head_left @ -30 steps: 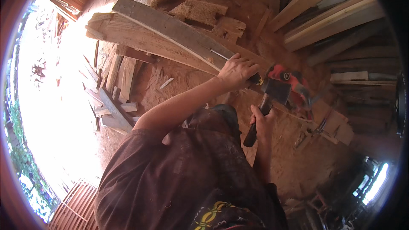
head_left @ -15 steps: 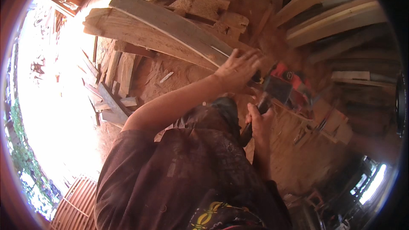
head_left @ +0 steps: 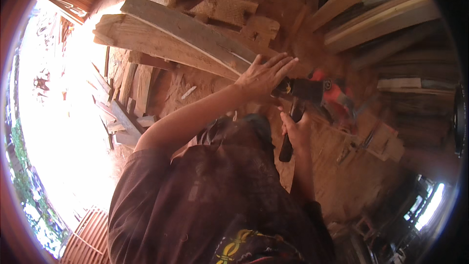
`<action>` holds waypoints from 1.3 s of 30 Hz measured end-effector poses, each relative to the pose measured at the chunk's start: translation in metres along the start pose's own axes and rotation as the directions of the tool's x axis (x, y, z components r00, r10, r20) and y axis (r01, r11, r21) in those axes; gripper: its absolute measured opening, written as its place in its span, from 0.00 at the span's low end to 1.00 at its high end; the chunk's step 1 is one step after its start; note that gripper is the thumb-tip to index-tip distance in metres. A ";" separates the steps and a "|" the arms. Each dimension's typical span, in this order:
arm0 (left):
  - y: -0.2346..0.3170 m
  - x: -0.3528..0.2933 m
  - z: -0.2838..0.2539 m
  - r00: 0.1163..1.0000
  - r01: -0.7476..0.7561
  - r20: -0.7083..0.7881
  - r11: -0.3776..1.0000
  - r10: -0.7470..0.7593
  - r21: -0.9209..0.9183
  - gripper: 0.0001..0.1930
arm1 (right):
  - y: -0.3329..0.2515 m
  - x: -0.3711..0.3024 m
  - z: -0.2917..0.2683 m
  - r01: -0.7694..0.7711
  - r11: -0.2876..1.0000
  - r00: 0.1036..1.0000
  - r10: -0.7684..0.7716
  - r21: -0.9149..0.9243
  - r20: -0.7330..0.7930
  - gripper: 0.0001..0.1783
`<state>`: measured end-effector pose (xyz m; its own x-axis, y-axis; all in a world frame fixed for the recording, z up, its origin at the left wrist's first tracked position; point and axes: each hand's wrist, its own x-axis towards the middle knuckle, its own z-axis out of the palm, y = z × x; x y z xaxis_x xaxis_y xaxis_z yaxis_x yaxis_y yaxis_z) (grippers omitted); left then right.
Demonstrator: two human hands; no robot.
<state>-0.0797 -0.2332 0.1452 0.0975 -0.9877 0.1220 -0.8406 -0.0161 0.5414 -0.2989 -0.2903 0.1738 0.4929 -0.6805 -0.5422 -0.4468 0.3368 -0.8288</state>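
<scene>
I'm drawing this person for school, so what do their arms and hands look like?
The left hand and right hand are bare, and so are the forearms. The dark brown shirt has loose sleeves ending around the elbows. A yellow, chain-like pattern decorates its front.

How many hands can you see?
2: the left hand, fingers stretched out, is left of the hammer's head; the right hand grips the hammer's handle. I see no others, though dark areas could hide some.
</scene>
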 end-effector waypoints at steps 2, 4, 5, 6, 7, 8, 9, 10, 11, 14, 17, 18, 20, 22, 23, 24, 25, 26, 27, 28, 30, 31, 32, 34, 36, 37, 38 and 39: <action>-0.001 -0.001 0.006 1.000 -0.009 -0.019 1.000 0.009 -0.005 0.61 | 0.006 0.004 0.003 0.013 0.999 0.999 -0.014 -0.036 -0.029 0.18; -0.012 0.003 0.003 0.996 -0.073 0.043 0.997 0.075 -0.039 0.52 | 0.009 0.010 0.002 0.036 0.996 0.999 -0.039 -0.078 -0.030 0.20; -0.015 0.004 0.001 0.991 -0.105 0.071 0.993 0.109 -0.062 0.47 | 0.012 0.011 0.002 0.015 0.997 0.999 -0.017 -0.077 -0.033 0.20; -0.016 0.004 0.001 0.990 -0.135 0.025 0.990 0.136 -0.050 0.43 | 0.015 0.012 0.001 -0.007 0.997 0.999 0.004 -0.077 -0.035 0.21; -0.017 0.003 0.001 0.987 -0.161 -0.016 0.986 0.160 -0.035 0.38 | 0.019 0.013 0.001 -0.032 0.997 0.999 0.029 -0.071 -0.034 0.21; -0.018 0.002 0.002 0.981 -0.186 -0.056 0.982 0.185 -0.019 0.34 | 0.022 0.014 0.001 -0.047 0.994 0.998 0.044 -0.095 -0.036 0.21; -0.019 -0.001 0.002 0.976 -0.192 -0.114 0.981 0.188 -0.027 0.32 | 0.025 0.014 0.001 -0.063 0.991 0.998 0.059 -0.118 -0.037 0.22; -0.019 -0.005 -0.001 0.967 -0.203 -0.167 0.978 0.194 -0.037 0.31 | 0.028 0.013 0.002 -0.082 0.987 0.996 0.076 -0.137 -0.044 0.22; -0.019 -0.008 -0.003 0.955 -0.215 -0.220 0.976 0.200 -0.047 0.29 | 0.028 0.013 0.004 -0.064 0.986 0.998 0.060 -0.151 -0.031 0.22; -0.022 -0.012 -0.029 0.981 -0.108 -0.181 0.978 0.075 -0.179 0.25 | 0.030 0.009 0.011 -0.047 0.984 0.999 0.048 -0.174 0.004 0.22; -0.029 -0.019 -0.028 0.956 -0.176 -0.256 0.980 0.147 -0.095 0.26 | 0.031 0.007 0.014 -0.059 0.989 0.998 0.061 -0.136 0.015 0.23; -0.035 -0.022 -0.031 0.947 -0.157 -0.301 0.979 0.111 -0.131 0.24 | 0.027 0.008 0.014 -0.040 0.992 0.999 0.042 -0.121 0.012 0.23; -0.039 -0.027 -0.051 0.926 -0.133 -0.376 0.965 0.040 -0.225 0.21 | 0.027 0.006 0.010 -0.030 0.994 1.000 0.031 -0.109 0.001 0.25; -0.046 -0.034 -0.081 0.871 -0.030 -0.378 0.736 -0.312 -0.676 0.18 | 0.028 0.009 0.005 -0.022 0.994 1.000 0.022 -0.109 -0.007 0.27; -0.052 -0.034 -0.091 0.830 -0.020 -0.312 0.535 -0.462 -0.845 0.16 | 0.024 0.009 0.005 -0.062 0.987 0.998 0.060 -0.148 -0.018 0.27; -0.055 -0.040 -0.093 0.805 -0.039 -0.354 0.553 -0.477 -0.833 0.15 | 0.021 0.008 0.008 -0.103 0.978 0.995 0.099 -0.181 -0.032 0.28; -0.053 -0.043 -0.093 0.782 -0.067 -0.394 0.564 -0.483 -0.823 0.13 | 0.018 0.006 0.006 -0.144 0.966 0.989 0.134 -0.213 -0.062 0.28; -0.049 -0.044 -0.092 0.726 -0.039 -0.444 0.614 -0.525 -0.789 0.12 | 0.019 0.004 0.004 -0.097 0.973 0.995 0.089 -0.208 -0.050 0.28; -0.054 -0.052 -0.088 0.667 -0.030 -0.402 0.516 -0.628 -0.856 0.13 | 0.018 0.005 0.003 -0.045 0.977 0.998 0.037 -0.209 -0.042 0.28; -0.067 -0.057 -0.082 0.657 -0.101 -0.500 0.592 -0.564 -0.800 0.14 | 0.007 0.002 0.003 -0.020 0.969 0.998 0.006 -0.247 -0.056 0.28; -0.081 -0.063 -0.059 0.431 -0.217 -0.566 0.527 -0.703 -0.821 0.17 | 0.000 -0.005 -0.011 -0.003 0.975 0.991 -0.026 -0.222 -0.128 0.28; -0.092 -0.067 -0.058 0.479 -0.325 -0.588 0.490 -0.652 -0.809 0.16 | 0.003 -0.005 -0.022 0.015 0.989 0.985 -0.040 -0.145 -0.168 0.27; -0.068 -0.055 -0.065 0.388 -0.310 -0.593 0.506 -0.705 -0.805 0.17 | 0.005 -0.002 -0.031 0.049 0.996 0.980 -0.061 -0.072 -0.189 0.27; -0.067 -0.060 -0.061 0.456 -0.282 -0.546 0.468 -0.702 -0.837 0.17 | 0.011 0.000 -0.064 0.110 0.982 0.911 -0.161 -0.152 -0.380 0.25; -0.070 -0.080 -0.062 0.488 -0.152 -0.483 0.474 -0.727 -0.867 0.15 | -0.001 -0.009 -0.099 0.099 0.987 0.845 -0.149 -0.124 -0.513 0.24; -0.073 -0.093 -0.061 0.484 -0.032 -0.440 0.488 -0.756 -0.872 0.13 | -0.017 -0.013 -0.116 0.067 0.997 0.828 -0.080 -0.044 -0.554 0.23; -0.073 -0.104 -0.059 0.462 0.093 -0.409 0.502 -0.787 -0.860 0.12 | -0.031 -0.009 -0.128 0.056 0.994 0.797 -0.099 -0.090 -0.595 0.20; -0.073 -0.115 -0.051 0.459 0.174 -0.388 0.509 -0.800 -0.843 0.11 | -0.045 -0.006 -0.140 0.039 0.990 0.764 -0.115 -0.132 -0.635 0.17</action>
<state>-0.0024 -0.1101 0.1343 0.9233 -0.3801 -0.0544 0.0385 -0.0494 0.9980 -0.3858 -0.3923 0.2338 -0.0459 -0.9718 -0.2315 -0.5221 0.2209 -0.8238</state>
